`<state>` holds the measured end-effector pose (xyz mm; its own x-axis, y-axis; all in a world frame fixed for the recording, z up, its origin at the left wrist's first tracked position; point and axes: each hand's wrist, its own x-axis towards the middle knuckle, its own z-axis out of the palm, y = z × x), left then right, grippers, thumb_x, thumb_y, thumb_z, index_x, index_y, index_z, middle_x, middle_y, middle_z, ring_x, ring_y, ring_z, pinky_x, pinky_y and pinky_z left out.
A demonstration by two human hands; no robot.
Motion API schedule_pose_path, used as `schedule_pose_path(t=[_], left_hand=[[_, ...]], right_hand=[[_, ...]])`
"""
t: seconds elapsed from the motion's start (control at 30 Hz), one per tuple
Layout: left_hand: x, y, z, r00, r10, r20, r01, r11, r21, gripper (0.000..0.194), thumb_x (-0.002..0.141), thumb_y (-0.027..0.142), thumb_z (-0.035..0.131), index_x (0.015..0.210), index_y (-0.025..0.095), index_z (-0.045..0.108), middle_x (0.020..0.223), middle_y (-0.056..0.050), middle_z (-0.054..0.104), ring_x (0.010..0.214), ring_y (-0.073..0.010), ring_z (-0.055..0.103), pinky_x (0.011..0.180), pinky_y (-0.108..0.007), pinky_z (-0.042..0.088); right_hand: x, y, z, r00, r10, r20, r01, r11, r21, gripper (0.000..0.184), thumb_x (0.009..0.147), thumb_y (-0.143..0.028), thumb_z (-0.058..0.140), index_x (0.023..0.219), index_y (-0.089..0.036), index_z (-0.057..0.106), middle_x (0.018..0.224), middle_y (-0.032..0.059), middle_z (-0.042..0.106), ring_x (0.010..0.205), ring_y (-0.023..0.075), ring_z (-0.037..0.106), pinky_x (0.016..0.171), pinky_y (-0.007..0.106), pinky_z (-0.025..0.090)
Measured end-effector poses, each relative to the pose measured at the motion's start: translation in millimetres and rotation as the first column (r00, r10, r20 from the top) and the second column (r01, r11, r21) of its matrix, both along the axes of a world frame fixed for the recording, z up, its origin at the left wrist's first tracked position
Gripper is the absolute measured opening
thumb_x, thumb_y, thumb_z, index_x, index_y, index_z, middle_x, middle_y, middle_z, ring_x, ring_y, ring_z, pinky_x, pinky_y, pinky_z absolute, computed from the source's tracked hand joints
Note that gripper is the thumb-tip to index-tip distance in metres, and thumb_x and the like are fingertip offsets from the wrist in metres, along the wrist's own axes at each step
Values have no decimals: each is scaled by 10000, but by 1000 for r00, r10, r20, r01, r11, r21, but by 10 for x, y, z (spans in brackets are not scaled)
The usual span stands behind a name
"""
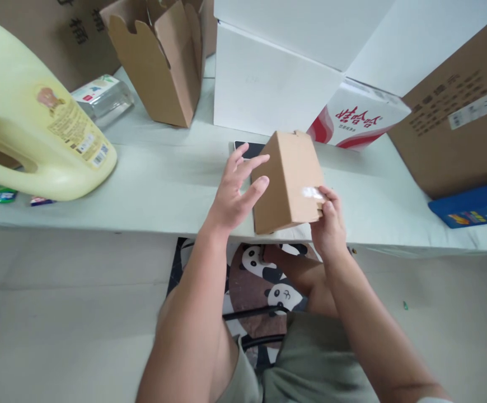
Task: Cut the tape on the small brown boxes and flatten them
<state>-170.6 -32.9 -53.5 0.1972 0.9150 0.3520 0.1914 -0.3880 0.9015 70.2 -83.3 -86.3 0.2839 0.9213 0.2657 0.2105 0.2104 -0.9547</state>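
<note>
A small brown cardboard box (300,162) rests tilted near the front edge of the table, with a shiny patch like clear tape on its near side. My right hand (329,224) grips its lower right corner, thumb and fingers closed on the cardboard. At the box's left side is my left hand (239,190), fingers spread and holding nothing; whether a fingertip touches the box I cannot tell. Behind the box, partly covered by it, lies a flat dark-topped object (249,149) with a pale edge.
A large yellow jug (29,112) stands at left beside a clear plastic container (104,101). An open cardboard box (159,67), stacked white boxes (268,78) and a red-and-white carton (356,115) line the back. At right are a big carton (462,112) and a blue box (474,204).
</note>
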Motion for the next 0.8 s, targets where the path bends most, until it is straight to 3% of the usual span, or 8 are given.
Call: schedule_pose_path(t=[0.13, 0.23, 0.3, 0.37, 0.43, 0.5, 0.67, 0.8], left_hand=[[37, -6, 37, 995, 53, -80, -47, 996, 78, 406, 981, 576, 577, 1323, 379, 672, 1734, 3, 296, 1615, -355, 244, 1293, -602, 273], [45, 4, 25, 986, 81, -148, -70, 995, 78, 329, 956, 476, 633, 1238, 333, 724, 1714, -12, 331, 1601, -379, 247, 1312, -620, 206], [29, 4, 22, 984, 80, -160, -72, 996, 53, 313, 954, 416, 627, 1237, 323, 726, 1701, -22, 349, 1595, -376, 258, 1314, -606, 219], [2, -3, 31, 984, 72, -165, -68, 997, 35, 318, 951, 387, 619, 1245, 319, 721, 1691, -32, 357, 1593, -368, 265, 1314, -583, 242], [-27, -15, 47, 984, 67, -167, -64, 998, 24, 324, 947, 384, 616, 1246, 315, 719, 1687, -37, 358, 1595, -362, 267, 1311, -567, 262], [-47, -24, 60, 984, 68, -163, -67, 998, 11, 331, 943, 386, 616, 1251, 317, 716, 1688, -33, 356, 1598, -358, 262, 1308, -564, 271], [-42, -17, 58, 984, 61, -167, -60, 998, 11, 328, 937, 398, 620, 1242, 326, 717, 1680, -24, 368, 1593, -369, 262, 1302, -588, 271], [-7, 4, 45, 984, 64, -167, -62, 998, 18, 324, 936, 410, 625, 1238, 336, 716, 1680, -20, 364, 1588, -375, 257, 1312, -606, 230]], right_hand=[[-111, -102, -42, 956, 185, 229, -181, 983, -39, 506, 1006, -631, 406, 1356, -285, 525, 1343, 94, 624, 1129, 236, 654, 915, 409, 573], [-153, -133, -90, 934, 257, 247, -252, 966, -52, 620, 1009, -684, 329, 1459, -278, 460, 1418, 119, 606, 1210, 254, 646, 978, 443, 567], [-62, -110, -124, 960, 185, 212, -175, 983, -62, 626, 1008, -681, 307, 1459, -279, 466, 1398, 126, 625, 1219, 267, 652, 993, 479, 561], [129, -58, -163, 955, 1, 296, 27, 996, -89, 561, 990, -629, 385, 1389, -268, 544, 1380, 133, 633, 1264, 296, 625, 1054, 547, 518], [368, -4, -209, 849, -151, 507, 252, 958, -135, 517, 911, -560, 529, 1298, -232, 631, 1434, 165, 586, 1373, 355, 537, 1149, 631, 415], [580, 20, -257, 713, -130, 689, 356, 913, -197, 531, 823, -504, 604, 1247, -192, 678, 1462, 208, 551, 1417, 414, 480, 1187, 683, 339], [790, -99, -302, 645, 1, 764, 288, 926, -245, 348, 824, -421, 536, 1034, -207, 713, 1240, 184, 687, 1237, 369, 599, 1155, 619, 392], [761, -224, -265, 675, -2, 738, 295, 918, -267, 242, 824, -413, 544, 959, -233, 633, 969, 116, 713, 861, 273, 635, 862, 504, 538]])
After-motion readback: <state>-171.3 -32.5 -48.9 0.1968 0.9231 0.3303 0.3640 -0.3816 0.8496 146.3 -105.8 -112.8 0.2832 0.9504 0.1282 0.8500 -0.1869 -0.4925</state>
